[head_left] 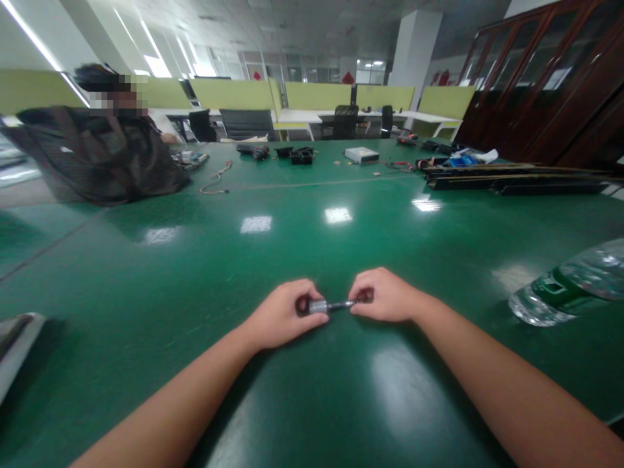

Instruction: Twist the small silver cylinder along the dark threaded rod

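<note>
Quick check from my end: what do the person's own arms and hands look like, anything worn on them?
The left hand and right hand are bare: no gloves, rings or watch visible. The left forearm and right forearm are uncovered too, tapering toward the hands, with no sleeve clearly in view. No cables or markings show on either.

It is an office: behind the green table [292, 253] stand white desks [298, 117], black chairs [247, 123] and yellow-green partitions [319, 96], and at the table's far right side, 1 wooden cabinet [531, 97].
</note>
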`<action>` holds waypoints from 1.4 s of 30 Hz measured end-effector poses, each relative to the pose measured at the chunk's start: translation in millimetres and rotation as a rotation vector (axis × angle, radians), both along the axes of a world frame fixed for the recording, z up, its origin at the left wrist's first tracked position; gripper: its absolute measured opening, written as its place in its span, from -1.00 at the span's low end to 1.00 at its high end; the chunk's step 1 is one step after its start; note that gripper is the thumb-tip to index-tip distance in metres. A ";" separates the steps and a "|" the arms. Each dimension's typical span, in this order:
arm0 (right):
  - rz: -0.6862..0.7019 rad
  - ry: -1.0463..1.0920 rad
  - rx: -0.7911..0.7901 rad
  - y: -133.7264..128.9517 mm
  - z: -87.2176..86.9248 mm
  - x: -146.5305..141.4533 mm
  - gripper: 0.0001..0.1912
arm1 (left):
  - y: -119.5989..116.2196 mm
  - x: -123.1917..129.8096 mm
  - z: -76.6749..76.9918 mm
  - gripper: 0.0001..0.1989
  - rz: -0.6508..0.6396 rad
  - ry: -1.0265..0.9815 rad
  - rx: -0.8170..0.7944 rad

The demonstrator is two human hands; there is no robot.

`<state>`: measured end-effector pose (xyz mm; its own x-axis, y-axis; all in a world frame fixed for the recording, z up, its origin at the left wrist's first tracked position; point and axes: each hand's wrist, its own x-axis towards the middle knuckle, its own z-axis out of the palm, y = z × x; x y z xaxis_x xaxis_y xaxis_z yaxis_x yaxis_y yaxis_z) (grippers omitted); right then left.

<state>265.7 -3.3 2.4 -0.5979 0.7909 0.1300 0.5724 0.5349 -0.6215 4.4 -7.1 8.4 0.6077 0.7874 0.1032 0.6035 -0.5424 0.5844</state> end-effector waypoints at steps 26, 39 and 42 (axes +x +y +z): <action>0.056 0.133 0.078 -8.0 -14.5 -24.6 -0.85 | -0.8 0.1 0.9 -0.79 -0.032 -0.046 -0.007; 0.075 0.087 0.108 -8.7 -11.3 -25.1 -0.83 | -0.8 0.0 1.2 -0.78 -0.019 -0.015 0.009; 0.071 0.088 0.105 -9.2 -10.9 -25.2 -0.84 | -0.6 0.3 0.6 -0.78 -0.006 -0.008 -0.003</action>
<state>240.5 -12.4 -8.5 -0.6342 0.7265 0.2644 0.4767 0.6367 -0.6061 4.7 -7.7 9.0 0.6118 0.7839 0.1052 0.5957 -0.5442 0.5908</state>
